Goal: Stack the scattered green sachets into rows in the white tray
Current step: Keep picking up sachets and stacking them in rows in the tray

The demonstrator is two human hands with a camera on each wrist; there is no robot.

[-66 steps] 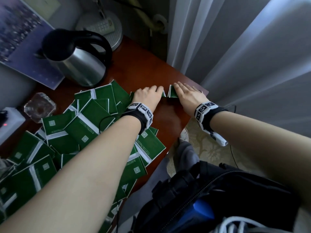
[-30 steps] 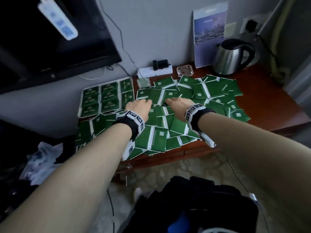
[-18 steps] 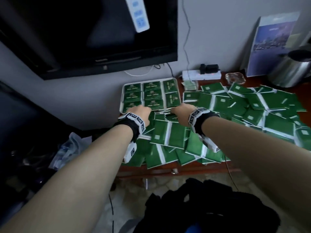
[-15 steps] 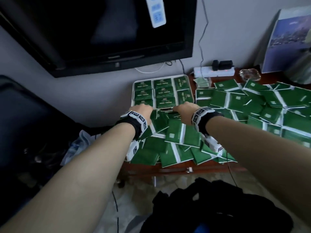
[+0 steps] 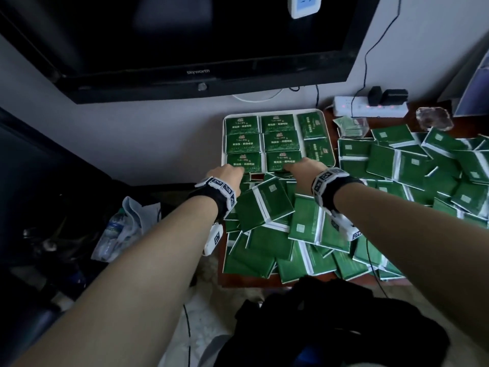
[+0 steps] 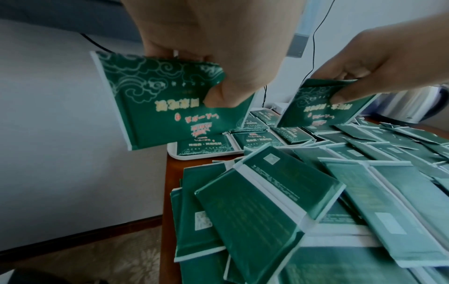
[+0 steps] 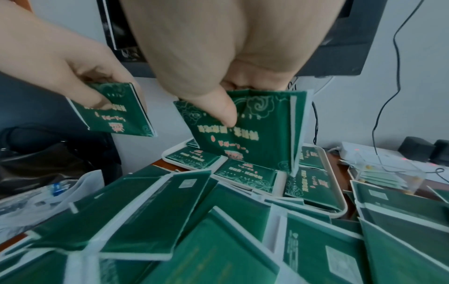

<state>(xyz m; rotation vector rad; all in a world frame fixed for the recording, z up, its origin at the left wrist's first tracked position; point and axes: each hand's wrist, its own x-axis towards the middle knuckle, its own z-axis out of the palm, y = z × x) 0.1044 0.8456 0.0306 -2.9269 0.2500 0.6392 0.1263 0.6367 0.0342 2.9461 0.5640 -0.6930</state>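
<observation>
The white tray [image 5: 275, 113] sits at the table's far left with green sachets [image 5: 280, 142] laid face up in rows. My left hand [image 5: 230, 172] hovers over the tray's near left corner and pinches one sachet [image 6: 165, 107] between thumb and fingers. My right hand [image 5: 301, 166] is over the tray's near middle and pinches another sachet [image 7: 255, 132], whose lower edge hangs just above the sachets in the tray. Many scattered sachets [image 5: 264, 205] lie face down in a pile across the table in front of and to the right of the tray.
A black TV [image 5: 185, 35] hangs on the wall above the tray. A power strip [image 5: 370, 107], a small clear box [image 5: 352, 126] and a glass dish [image 5: 434, 119] sit at the back. A plastic bag [image 5: 124, 229] lies on the floor left of the table edge.
Both hands have travelled left from the table's right end, over the pile, to the tray's near edge, each carrying a sachet. The head view has swung left with them.
</observation>
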